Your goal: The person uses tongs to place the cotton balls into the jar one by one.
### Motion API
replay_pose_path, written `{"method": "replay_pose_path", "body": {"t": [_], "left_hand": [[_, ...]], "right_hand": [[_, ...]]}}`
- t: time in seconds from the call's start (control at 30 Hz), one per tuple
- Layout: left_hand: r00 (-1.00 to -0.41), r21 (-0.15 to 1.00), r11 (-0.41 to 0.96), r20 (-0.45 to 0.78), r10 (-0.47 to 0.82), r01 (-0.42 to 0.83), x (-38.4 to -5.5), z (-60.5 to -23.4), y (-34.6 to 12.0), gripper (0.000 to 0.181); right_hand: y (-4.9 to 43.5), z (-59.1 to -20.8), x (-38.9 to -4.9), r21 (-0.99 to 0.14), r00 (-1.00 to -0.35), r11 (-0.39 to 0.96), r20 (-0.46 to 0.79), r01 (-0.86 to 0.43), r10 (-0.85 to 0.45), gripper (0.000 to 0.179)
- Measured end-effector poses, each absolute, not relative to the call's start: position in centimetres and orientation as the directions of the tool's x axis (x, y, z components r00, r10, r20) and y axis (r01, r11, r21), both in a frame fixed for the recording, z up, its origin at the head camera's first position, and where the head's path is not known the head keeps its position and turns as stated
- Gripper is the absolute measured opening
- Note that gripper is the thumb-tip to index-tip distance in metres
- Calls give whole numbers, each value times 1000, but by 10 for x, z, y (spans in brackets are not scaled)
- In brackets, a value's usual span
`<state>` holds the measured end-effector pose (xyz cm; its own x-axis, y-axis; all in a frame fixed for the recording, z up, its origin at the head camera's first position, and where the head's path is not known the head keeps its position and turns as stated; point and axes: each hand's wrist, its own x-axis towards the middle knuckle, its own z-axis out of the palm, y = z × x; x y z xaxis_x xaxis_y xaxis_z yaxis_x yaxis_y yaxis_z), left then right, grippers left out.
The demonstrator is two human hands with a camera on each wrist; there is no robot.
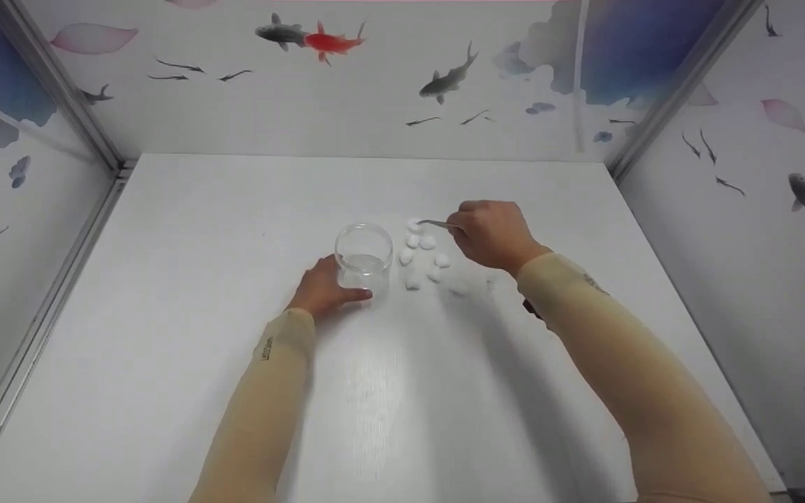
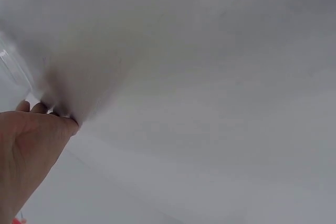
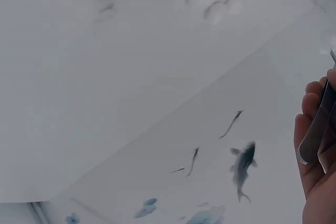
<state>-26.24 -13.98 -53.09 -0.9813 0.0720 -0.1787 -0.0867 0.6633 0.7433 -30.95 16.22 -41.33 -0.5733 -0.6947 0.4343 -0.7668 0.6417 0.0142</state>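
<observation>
A clear round glass jar [image 1: 364, 260] stands upright on the white table, its mouth facing up. Thumb and fingers of my left hand [image 1: 321, 288] hold its lower left side; in the left wrist view only the jar's edge [image 2: 14, 69] shows. My right hand [image 1: 497, 234] grips metal tweezers [image 1: 439, 223], whose handle end [image 3: 312, 142] lies across the fingers in the right wrist view. The tweezer tips meet the farthest cotton ball [image 1: 414, 225]; whether they pinch it I cannot tell. Several more white cotton balls [image 1: 428, 242] lie between jar and right hand.
Around the white tabletop [image 1: 186, 279] rise panels printed with fish and petals, at the back [image 1: 374, 105], left and right. Shadows of the arms fall across the table. A small pale piece [image 1: 490, 282] lies below the right hand.
</observation>
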Motion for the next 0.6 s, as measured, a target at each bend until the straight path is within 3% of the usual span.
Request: {"method": "replay_pose_path", "body": {"t": [0.27, 0.6], "left_hand": [[-982, 758, 647, -172, 72, -86, -263, -533, -139, 98], [-978, 750, 652, -200, 61, -113, -263, -531, -140, 102]], "right_hand": [[111, -417, -302, 31, -539, 586, 353, -810, -765, 16], [107, -431, -303, 28, -493, 532, 337, -846, -802, 16]]}}
